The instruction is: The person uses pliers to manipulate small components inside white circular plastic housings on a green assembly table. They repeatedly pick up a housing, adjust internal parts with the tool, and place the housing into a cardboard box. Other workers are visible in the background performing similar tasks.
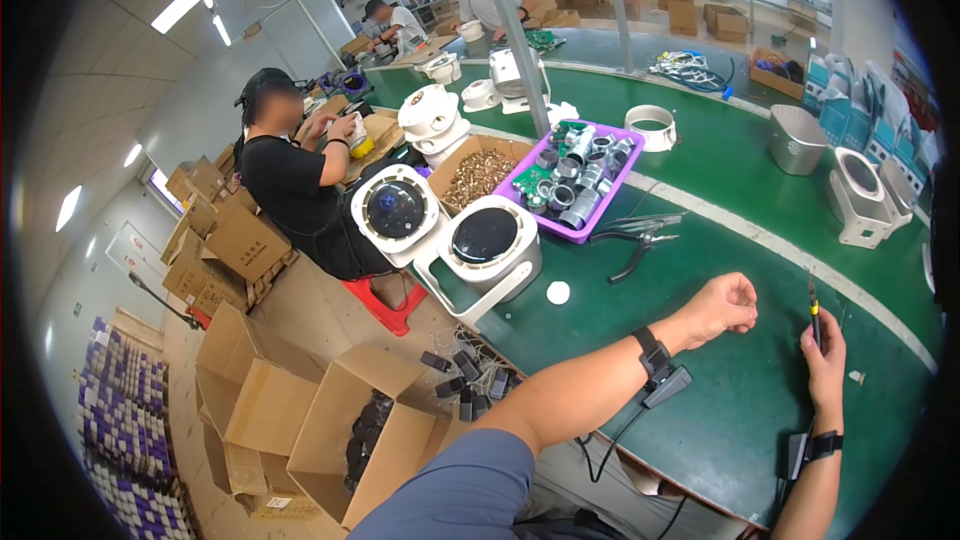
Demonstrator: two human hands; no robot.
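Slim tool [814, 311] in the right hand [826, 368]

The tool is right of the purple tray [552, 226], on the wearer's side; the right hand grasps its black handle. It looks light and stiff, its thin tip probably delicate, so the handle below the yellow band seems the best hold. The left hand [722, 312], less far right of the tray, has curled fingers; whether it pinches anything I cannot tell. The tray holds grey cylinders [578, 208] and green boards [530, 186]. Left of it, a small carton [500, 142] holds coppery bits [478, 178].
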